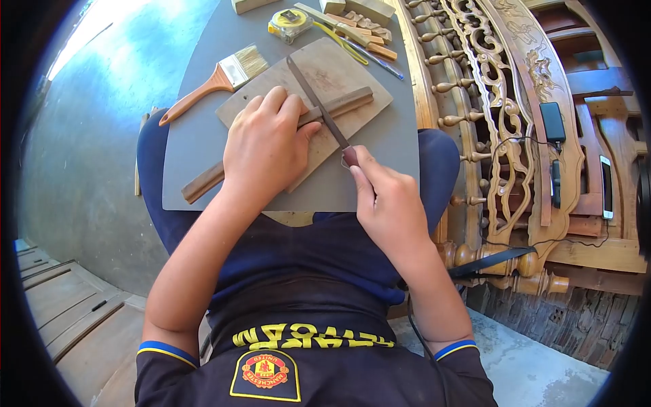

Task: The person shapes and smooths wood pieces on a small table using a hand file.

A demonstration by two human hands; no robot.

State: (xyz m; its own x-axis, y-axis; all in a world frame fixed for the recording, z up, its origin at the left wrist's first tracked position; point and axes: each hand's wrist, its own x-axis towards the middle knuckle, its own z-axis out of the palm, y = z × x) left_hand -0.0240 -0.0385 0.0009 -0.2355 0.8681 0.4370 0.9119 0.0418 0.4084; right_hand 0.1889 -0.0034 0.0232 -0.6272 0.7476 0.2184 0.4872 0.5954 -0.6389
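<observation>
My right hand (390,193) is closed round the dark red handle of a long, narrow knife (316,100). Its dark blade lies across a grooved strip of brown wood (349,103), pointing away from me and slightly left. My left hand (268,139) grips the wood strip from above, just left of the blade, with the thumb near the crossing. The strip runs diagonally over a wooden cutting board (261,87), and its lower left end extends past the board above a grey tabletop (196,152).
A paintbrush (213,85) lies left of the board. Behind it are a tape measure (290,24), a pen (380,62) and several wood pieces (363,30). Carved wooden furniture (498,102) stands close on my right, with a phone (605,186) and a black cable there.
</observation>
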